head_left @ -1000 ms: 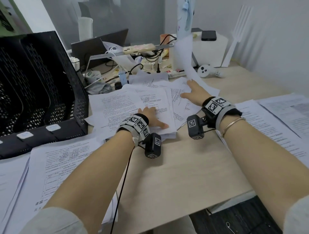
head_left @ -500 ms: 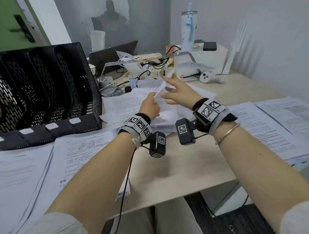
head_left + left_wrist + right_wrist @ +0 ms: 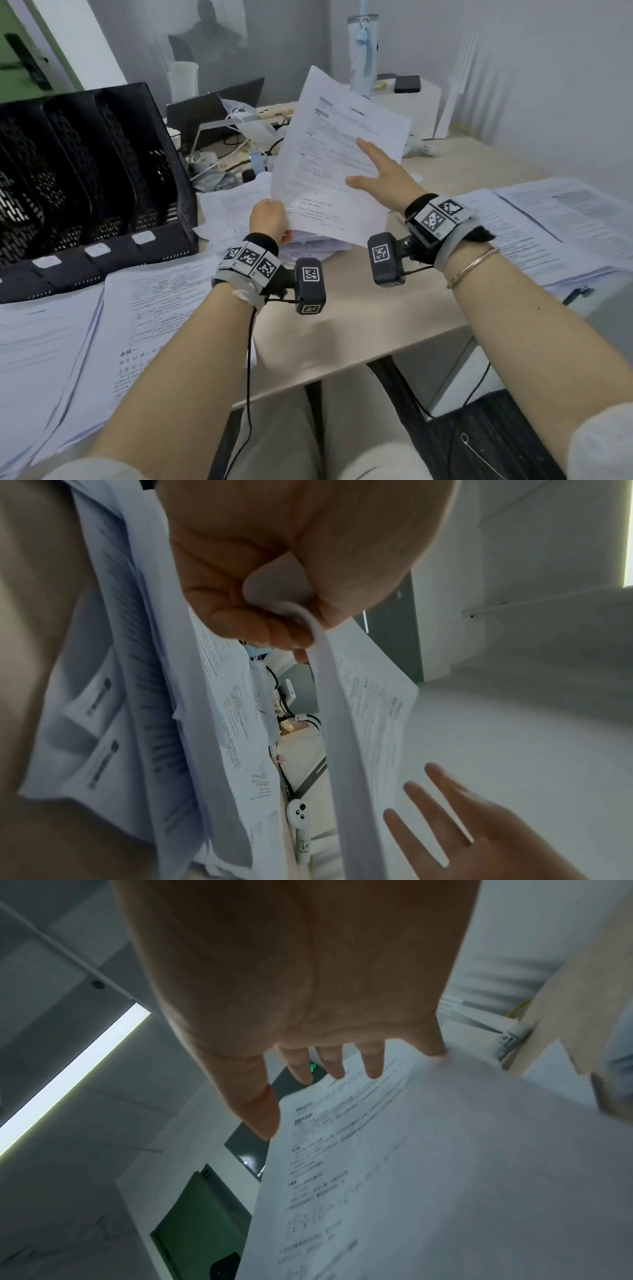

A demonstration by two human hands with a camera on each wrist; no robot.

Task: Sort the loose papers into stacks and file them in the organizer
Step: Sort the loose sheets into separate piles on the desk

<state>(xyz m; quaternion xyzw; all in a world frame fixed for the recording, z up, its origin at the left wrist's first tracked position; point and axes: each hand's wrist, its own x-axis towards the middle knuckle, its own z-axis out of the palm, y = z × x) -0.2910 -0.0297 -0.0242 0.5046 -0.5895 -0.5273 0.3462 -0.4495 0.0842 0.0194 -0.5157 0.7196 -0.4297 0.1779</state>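
A printed white sheet point(image 3: 329, 161) is held upright above the desk, its text facing me. My left hand point(image 3: 274, 219) pinches its lower left corner between thumb and curled fingers point(image 3: 274, 631), with the sheet point(image 3: 369, 723) hanging edge-on past them. My right hand point(image 3: 370, 164) is spread with straight fingers point(image 3: 329, 1058) over the right part of the sheet point(image 3: 411, 1177) and grips nothing. Below lies a loose pile of papers point(image 3: 236, 212). The black mesh organizer point(image 3: 85, 178) stands at the left, its slots holding no paper that I can see.
Flat paper stacks lie at front left point(image 3: 154, 308) and along the right point(image 3: 548, 233). Behind the pile are a laptop point(image 3: 212, 113), cables, a white controller point(image 3: 423, 148), a tumbler point(image 3: 363, 51) and a white box point(image 3: 424, 113) with a phone on it. Bare desk point(image 3: 342, 308) shows under my wrists.
My left hand left the pile and now pinches the sheet that the right hand was lifting. The sheet rose and turned to face me; the right hand opened beside it.
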